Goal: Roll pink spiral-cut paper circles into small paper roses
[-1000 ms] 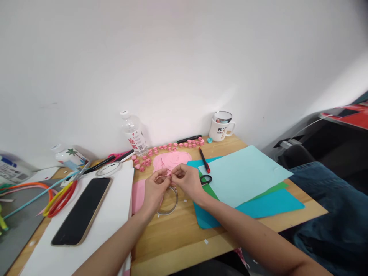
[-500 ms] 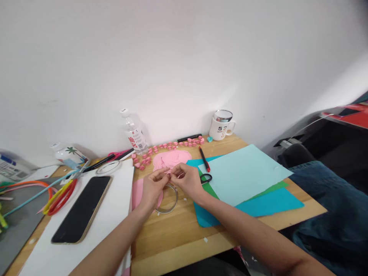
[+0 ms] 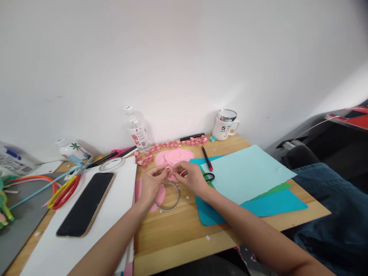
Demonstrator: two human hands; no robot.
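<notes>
Both hands meet above the middle of the table. My left hand [image 3: 153, 183] and my right hand [image 3: 190, 178] pinch a small curled piece of pink paper [image 3: 169, 172] between their fingertips. Just below them, a roll of tape [image 3: 179, 196] lies flat on the wood, partly over a pink paper shape [image 3: 161, 194]. Behind the fingers is a pile of pink paper cut-outs [image 3: 179, 155]. A row of small folded pink paper pieces [image 3: 149, 158] curves along the back, towards the wall.
Right of my hands lie pale blue paper [image 3: 247, 174], blue sheets [image 3: 276, 207], a red-and-black pen [image 3: 206, 158] and a black scissor handle [image 3: 213, 177]. A mug [image 3: 222, 128] and bottle [image 3: 138, 132] stand behind. Leftward are a phone [image 3: 86, 203] and red-yellow scissors [image 3: 67, 193].
The view has shifted slightly, so most things sit a little further right. The fingertips have turned a little and more of the pink paper piece shows between them.
</notes>
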